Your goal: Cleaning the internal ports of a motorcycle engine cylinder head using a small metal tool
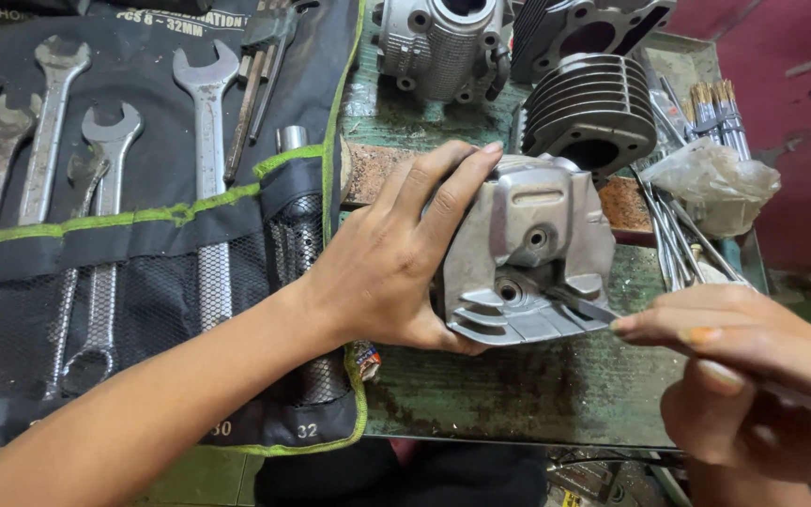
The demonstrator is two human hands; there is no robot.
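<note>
A person's two bare hands work over a worn green worktop [518, 394], seen from above. The left hand [396, 263] wraps around one silver finned engine head [532, 253], its grip closed on the part's left side, fingers spread over the top edge and thumb tucked beneath. The part stands tilted on the worktop, its bolt holes facing the viewer.

The right hand [743, 366] sits just right of and below the engine head. Its grip is pinched shut on one thin metal tool [584, 308], whose tip touches the lower right corner of the part; the tool's far end runs off past the hand, and it may be a screwdriver or scraper, though the view is too poor to tell.

Left of the left hand lies one black tool roll [143, 244] with green trim, holding about seven spanners [206, 103] in mesh pockets, some partly cut off by the edge. Beyond the left hand's fingertips stand three more engine parts: one grey cylinder head [438, 42], one dark finned cylinder [589, 113], and one dark casting [593, 28] at the top edge. Above the right hand sits one crumpled clear plastic bag [715, 183], with a bundle of thin metal rods [720, 108] beside it, too many to count.
</note>
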